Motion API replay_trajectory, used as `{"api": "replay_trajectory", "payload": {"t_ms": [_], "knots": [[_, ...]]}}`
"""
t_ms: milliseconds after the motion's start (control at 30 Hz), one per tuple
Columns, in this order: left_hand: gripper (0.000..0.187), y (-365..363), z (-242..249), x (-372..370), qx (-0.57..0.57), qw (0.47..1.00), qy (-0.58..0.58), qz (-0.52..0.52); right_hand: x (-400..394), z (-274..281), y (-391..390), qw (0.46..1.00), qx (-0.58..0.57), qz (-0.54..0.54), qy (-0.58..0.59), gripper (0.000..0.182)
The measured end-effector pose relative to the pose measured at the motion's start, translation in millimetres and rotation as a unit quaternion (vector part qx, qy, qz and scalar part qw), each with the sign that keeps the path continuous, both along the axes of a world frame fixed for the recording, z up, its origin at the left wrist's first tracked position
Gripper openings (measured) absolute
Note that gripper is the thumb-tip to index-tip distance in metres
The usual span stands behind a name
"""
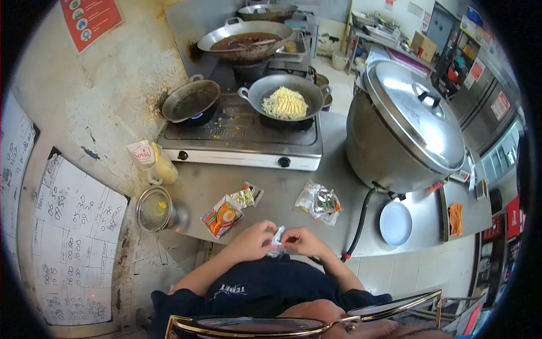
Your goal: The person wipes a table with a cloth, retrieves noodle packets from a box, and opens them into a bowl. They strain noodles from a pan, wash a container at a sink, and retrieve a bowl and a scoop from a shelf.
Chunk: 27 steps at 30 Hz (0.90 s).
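Observation:
In front of my body, my left hand (255,240) and my right hand (305,241) pinch a small whitish, silvery sachet (277,236) between them, just off the counter's near edge. Its print is too small to read. Left of it on the steel counter lies an instant noodle packet (223,216) with a noodle picture, beside small foil sachets (247,195). Farther right sits a crumpled clear wrapper (319,202) with dark and silver pieces. A wok (248,95) on the stove's right burner holds a block of pale noodles (286,103).
The left burner shows a blue flame under a dark pan (192,100). A large lidded pot (389,135) stands right, with a black hose (360,223) and a pale plate (396,223) nearby. At left are a yellow jug (162,168) and a metal container (154,209).

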<state>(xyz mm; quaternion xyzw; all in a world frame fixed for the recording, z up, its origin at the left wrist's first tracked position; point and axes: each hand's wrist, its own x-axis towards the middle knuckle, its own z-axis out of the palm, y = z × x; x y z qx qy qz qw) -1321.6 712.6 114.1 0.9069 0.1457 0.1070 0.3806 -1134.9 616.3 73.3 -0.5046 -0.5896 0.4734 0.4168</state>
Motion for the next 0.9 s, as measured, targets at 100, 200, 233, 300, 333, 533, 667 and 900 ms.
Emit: {"api": "replay_trajectory", "payload": {"t_ms": [100,200,233,300,333,533,667,900], "knots": [[0.02,-1.2,4.6,1.6,0.047,0.994,0.011,0.099,-4.8,11.4,-0.8,0.992,0.042,-0.079,-0.085,0.008],[0.021,-7.6,6.4,11.7,0.051,0.982,-0.053,0.175,-18.3,7.5,1.1,0.969,0.074,-0.216,-0.092,0.011],[0.021,-7.6,8.6,13.1,0.043,0.98,-0.058,0.188,-20.5,4.9,2.4,0.956,0.066,-0.28,-0.046,0.012],[0.02,-6.1,9.3,13.1,0.059,0.977,-0.074,0.189,-21.7,2.7,2.6,0.96,0.064,-0.274,-0.019,0.012],[0.02,-5.3,9.1,12.4,0.072,0.975,-0.089,0.19,-22.0,1.3,2.6,0.962,0.058,-0.267,0.007,0.013],[0.015,-2.3,-1.8,11.3,-0.025,0.987,-0.075,0.142,-19.9,9.9,1.0,0.976,0.057,-0.211,0.013,0.013],[0.014,-2.9,14.7,15.7,-0.113,0.981,-0.087,0.128,-11.5,-6.2,8.0,0.983,0.018,-0.18,0.029,0.016],[0.011,-1.0,5.5,15.1,-0.093,0.989,-0.111,0.034,-15.6,27.6,6.5,0.95,0.189,-0.22,-0.113,0.008]]}}
